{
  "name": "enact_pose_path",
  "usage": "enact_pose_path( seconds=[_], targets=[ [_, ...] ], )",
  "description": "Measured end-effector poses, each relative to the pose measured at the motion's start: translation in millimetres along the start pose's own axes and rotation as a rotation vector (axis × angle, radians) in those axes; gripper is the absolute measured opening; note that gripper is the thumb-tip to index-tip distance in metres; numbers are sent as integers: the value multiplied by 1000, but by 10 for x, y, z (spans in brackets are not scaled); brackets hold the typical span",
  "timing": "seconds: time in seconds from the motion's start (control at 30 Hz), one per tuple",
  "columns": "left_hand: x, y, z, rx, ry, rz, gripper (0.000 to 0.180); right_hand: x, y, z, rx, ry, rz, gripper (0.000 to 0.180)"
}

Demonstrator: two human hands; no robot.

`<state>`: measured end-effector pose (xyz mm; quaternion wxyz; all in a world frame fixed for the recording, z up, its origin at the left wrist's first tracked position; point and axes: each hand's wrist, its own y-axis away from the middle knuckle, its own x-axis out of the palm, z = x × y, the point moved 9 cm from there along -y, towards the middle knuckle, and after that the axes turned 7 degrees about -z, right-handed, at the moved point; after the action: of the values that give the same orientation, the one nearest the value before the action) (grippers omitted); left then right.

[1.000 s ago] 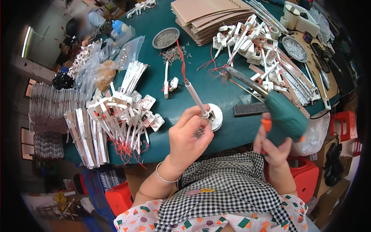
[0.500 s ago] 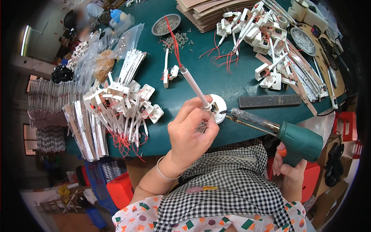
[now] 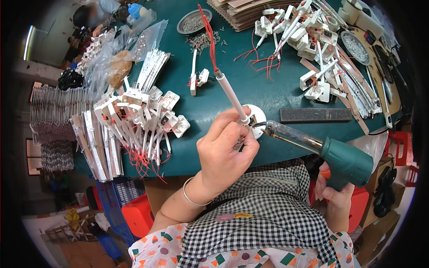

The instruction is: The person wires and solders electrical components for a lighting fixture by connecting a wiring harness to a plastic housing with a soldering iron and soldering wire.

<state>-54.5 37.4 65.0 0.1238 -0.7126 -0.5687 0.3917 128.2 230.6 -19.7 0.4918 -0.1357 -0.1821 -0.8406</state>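
Note:
My left hand point(image 3: 227, 145) is closed round a white lamp part, a tube point(image 3: 232, 98) with red wires point(image 3: 210, 38) coming out of its upper end and a round white base point(image 3: 257, 117) at its lower end. My right hand point(image 3: 333, 192) grips the handle of a green soldering gun point(image 3: 347, 161), with fingers near its orange trigger. The gun's tip reaches into the open round base beside my left fingertips. Whether the tip touches a contact is too small to tell. My fingers hide part of the base.
White switch housings with tubes and red wires point(image 3: 143, 116) are heaped at the left, and another heap point(image 3: 308, 40) lies at the far right. A dark bar point(image 3: 315, 115) rests near the gun. Metal dishes point(image 3: 194, 21) hold small parts. Stacked boards point(image 3: 241, 11) stand at the back.
The soldering gun's tip now reaches slightly further into the round base. My left hand and the lamp part appear slightly further right, and the whole view has shifted a little.

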Motion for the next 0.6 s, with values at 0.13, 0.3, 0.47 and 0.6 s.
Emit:
enact_pose_path(
  seconds=[0.13, 0.3, 0.47, 0.6],
  targets=[
    [0, -4, -12, -11, -2, 3, 15, 24, -3, 26, -17, 22, -4, 61],
    [6, 2, 7, -25, -10, 17, 14, -23, -10, 67, -48, -13, -26, 60],
    [-3, -2, 11, -37, -10, 7, 13, -17, -29, 101, -62, -98, -70, 61],
    [1, 14, 29, -67, 15, 9, 14, 37, -38, 107, -65, -80, -33, 61]
  ],
)
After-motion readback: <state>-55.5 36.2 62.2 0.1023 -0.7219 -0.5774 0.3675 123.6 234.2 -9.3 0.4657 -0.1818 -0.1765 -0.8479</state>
